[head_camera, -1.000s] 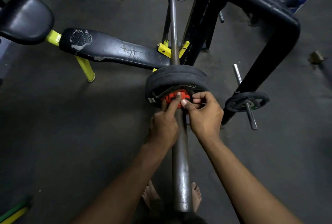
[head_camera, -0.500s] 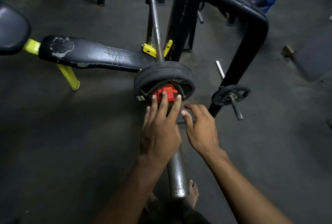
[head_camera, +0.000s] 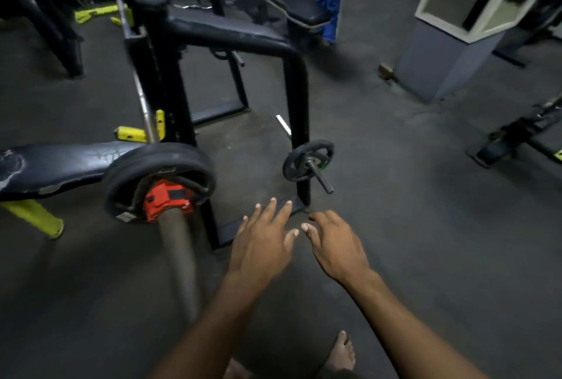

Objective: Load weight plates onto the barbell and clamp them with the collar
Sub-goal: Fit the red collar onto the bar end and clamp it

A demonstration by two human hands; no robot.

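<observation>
Black rack (head_camera: 296,98) stands beside loaded barbell (head_camera: 178,244)

Single head-worn view, wide-angle, looking forward and down over the person's outstretched forearms. Barbell sleeve (head_camera: 179,257) close at lower left; gym floor (head_camera: 425,211) recedes toward upper right.
</observation>
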